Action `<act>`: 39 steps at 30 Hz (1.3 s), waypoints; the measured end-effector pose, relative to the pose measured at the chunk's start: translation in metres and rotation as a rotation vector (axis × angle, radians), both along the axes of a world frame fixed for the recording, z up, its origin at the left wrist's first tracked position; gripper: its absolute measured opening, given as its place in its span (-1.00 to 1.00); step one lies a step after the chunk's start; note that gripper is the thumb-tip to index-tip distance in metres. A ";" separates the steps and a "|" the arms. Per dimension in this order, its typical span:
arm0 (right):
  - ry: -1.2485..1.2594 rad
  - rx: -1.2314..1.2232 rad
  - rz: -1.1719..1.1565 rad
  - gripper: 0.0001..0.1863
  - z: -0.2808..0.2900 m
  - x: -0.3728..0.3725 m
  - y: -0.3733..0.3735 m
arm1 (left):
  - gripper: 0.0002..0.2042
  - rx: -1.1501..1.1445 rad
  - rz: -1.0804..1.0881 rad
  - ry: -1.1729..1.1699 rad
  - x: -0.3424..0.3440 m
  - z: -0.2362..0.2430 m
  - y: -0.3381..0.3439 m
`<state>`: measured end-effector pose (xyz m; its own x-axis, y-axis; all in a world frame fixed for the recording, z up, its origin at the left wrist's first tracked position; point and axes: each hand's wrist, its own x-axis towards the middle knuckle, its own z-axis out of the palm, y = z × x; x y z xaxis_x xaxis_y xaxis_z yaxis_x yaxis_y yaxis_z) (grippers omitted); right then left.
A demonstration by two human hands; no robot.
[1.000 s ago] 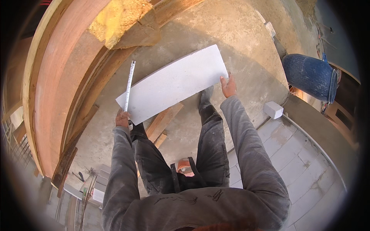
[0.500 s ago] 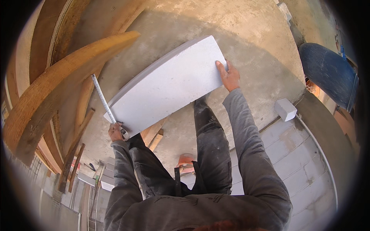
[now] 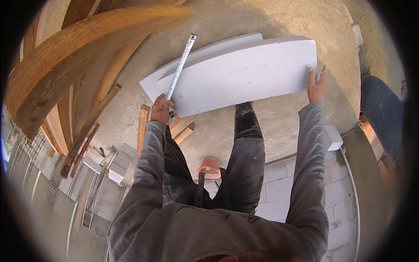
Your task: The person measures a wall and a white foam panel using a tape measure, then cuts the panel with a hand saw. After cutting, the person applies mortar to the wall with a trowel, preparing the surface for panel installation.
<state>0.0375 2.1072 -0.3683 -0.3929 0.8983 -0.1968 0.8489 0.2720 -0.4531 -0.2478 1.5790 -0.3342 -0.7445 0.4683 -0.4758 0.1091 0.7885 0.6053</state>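
Observation:
A long white block (image 3: 240, 70) spans the upper middle, with a second white block (image 3: 214, 47) showing just behind it. At its lower left corner, my left hand (image 3: 160, 109) is closed on a tape measure (image 3: 171, 115), whose blade (image 3: 179, 70) sticks out up and to the right across the block. My right hand (image 3: 316, 87) grips the block's right end, fingers pointing up along that edge. My legs are below the block.
Curved timber boards (image 3: 87, 39) fill the upper left, with loose wood pieces (image 3: 183, 133) on the concrete floor (image 3: 279, 126). An orange bucket (image 3: 208, 166) sits between my legs. A small white block (image 3: 332, 139) and blue barrel (image 3: 379, 113) lie rightward, a white block wall (image 3: 336, 196) lower right.
The held block and both hands have moved up and right in the picture, uncovering a second block behind. The tape blade now tilts right instead of left. The view has shifted slightly.

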 end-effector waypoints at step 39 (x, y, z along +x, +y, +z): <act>0.416 -0.540 -0.293 -0.77 0.025 -0.132 -0.088 | -0.78 -0.260 -0.418 -0.612 -0.149 -0.010 0.017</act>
